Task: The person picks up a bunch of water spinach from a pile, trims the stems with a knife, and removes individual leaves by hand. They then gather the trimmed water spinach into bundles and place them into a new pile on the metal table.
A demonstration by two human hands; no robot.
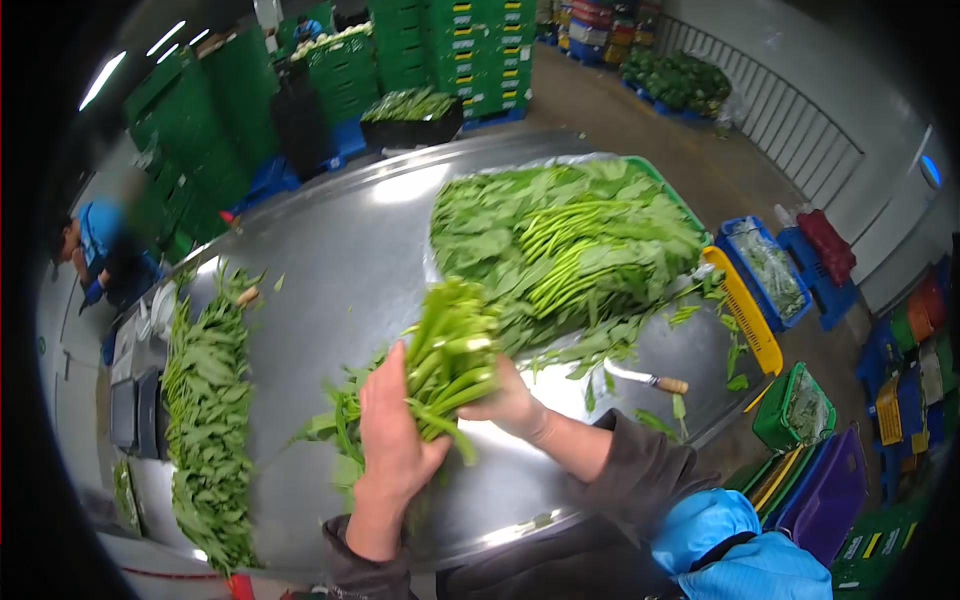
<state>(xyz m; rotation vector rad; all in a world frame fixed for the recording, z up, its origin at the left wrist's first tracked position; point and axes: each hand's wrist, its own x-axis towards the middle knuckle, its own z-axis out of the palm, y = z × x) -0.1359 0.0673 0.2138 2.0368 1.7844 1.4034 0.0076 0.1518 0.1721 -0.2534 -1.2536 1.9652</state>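
Between my two hands is a bunch of leafy greens [452, 345], its thick pale-green cut stem ends turned toward me and up. My left hand [388, 425] wraps the bunch from the left, the thumb low near the stems. From the right, my right hand [510, 402] grips the stems, its fingers partly hidden behind them. Leaves hang down on the left, over the metal table [330, 240]. Just beyond my hands lies a big pile of greens [580, 240] in a plastic-lined green crate. A knife [648, 378] with a wooden handle rests right of my right hand.
A long row of greens [210, 420] lies along the table's left side. Loose leaves and a yellow basket [742, 310] are at the right edge. Green crates [480, 60] are stacked at the back. A co-worker in blue [100, 240] is at far left.
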